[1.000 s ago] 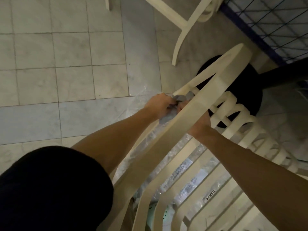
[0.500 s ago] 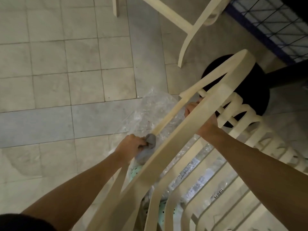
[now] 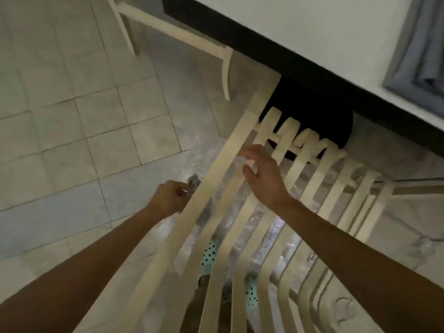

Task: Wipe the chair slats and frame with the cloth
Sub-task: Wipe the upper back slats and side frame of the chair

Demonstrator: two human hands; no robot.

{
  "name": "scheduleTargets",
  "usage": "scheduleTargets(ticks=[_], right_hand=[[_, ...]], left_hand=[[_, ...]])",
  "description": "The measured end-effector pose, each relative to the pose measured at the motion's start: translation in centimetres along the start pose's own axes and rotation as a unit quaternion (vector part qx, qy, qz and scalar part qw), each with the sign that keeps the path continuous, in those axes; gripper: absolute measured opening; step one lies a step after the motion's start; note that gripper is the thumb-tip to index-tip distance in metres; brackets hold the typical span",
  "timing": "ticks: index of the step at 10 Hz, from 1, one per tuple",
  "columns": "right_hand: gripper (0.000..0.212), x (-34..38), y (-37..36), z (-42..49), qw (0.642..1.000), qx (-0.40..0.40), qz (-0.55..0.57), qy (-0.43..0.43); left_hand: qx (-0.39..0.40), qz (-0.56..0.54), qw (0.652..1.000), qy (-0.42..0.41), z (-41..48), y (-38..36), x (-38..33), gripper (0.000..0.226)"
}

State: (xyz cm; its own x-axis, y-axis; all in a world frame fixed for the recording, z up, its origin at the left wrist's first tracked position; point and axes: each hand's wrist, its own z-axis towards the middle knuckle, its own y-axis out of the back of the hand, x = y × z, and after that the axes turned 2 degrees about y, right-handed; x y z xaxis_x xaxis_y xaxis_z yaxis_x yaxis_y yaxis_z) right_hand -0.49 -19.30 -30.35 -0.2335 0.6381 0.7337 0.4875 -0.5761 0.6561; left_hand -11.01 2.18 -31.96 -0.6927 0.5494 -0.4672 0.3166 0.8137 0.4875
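Beside the frame [image 3: 192,212], left hand [image 3: 169,198] grips cloth [image 3: 193,180] (mostly hidden).

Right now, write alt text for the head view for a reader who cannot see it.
Seen from above, a person's left hand holds a grey cloth at the outer rail of a cream slatted chair, while the right hand hovers open over the slats. Pale floor tiles lie beneath.

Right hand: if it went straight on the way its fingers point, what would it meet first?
Most likely the chair's side rail. The right hand is open, with its fingers aimed up and left and the fingertips at the rail's edge. This view does not show whether they touch it or hover above it.
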Motion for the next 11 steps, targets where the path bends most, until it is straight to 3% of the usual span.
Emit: scheduleTargets(ticks=[1,2,3,4,5,6,7,9,11], right_hand=[[0.024,2.0,-1.1,-4.5,0.993,0.065,0.1,0.017],[0.033,3.2,-1.8,-7.3,0.986,0.106,0.128,-0.012],[0.037,1.9,-0.3,-8.5,0.984,0.106,0.12,-0.075],[0.036,-1.6,3.2,-6.3,0.991,0.026,0.062,-0.112],[0.045,-4.5,5.3,-2.5,0.996,-0.05,-0.019,-0.078],[0.034,-6.2,4.3,-1.0,0.993,-0.025,-0.088,-0.072],[0.024,-6.5,1.5,-2.3,0.991,0.01,-0.112,-0.069],[0.028,-4.5,-4.1,-8.1,0.992,0.087,-0.053,-0.068],[0.025,-0.9,-9.5,-15.4,0.974,0.174,0.049,-0.133]], left_hand=[[0.1,-0.208,0.972,0.038,-0.8,0.0,-1.6,0.004],[0.245,-0.315,0.913,0.089,-2.8,-0.9,-3.7,0.044],[0.326,-0.325,0.876,0.145,-3.1,-2.5,-2.4,0.035],[0.337,-0.307,0.883,0.112,-2.7,-2.1,-0.6,0.035],[0.206,-0.251,0.944,0.058,-2.6,-2.9,-1.4,0.026],[0.059,-0.196,0.979,0.023,-3.0,-4.6,-2.5,0.015],[0.057,-0.165,0.984,0.033,-3.3,-5.3,-2.7,0.025],[0.158,-0.141,0.973,0.096,-3.2,-5.3,-1.2,0.04],[0.203,-0.146,0.961,0.115,-3.5,-4.8,0.0,0.038]])
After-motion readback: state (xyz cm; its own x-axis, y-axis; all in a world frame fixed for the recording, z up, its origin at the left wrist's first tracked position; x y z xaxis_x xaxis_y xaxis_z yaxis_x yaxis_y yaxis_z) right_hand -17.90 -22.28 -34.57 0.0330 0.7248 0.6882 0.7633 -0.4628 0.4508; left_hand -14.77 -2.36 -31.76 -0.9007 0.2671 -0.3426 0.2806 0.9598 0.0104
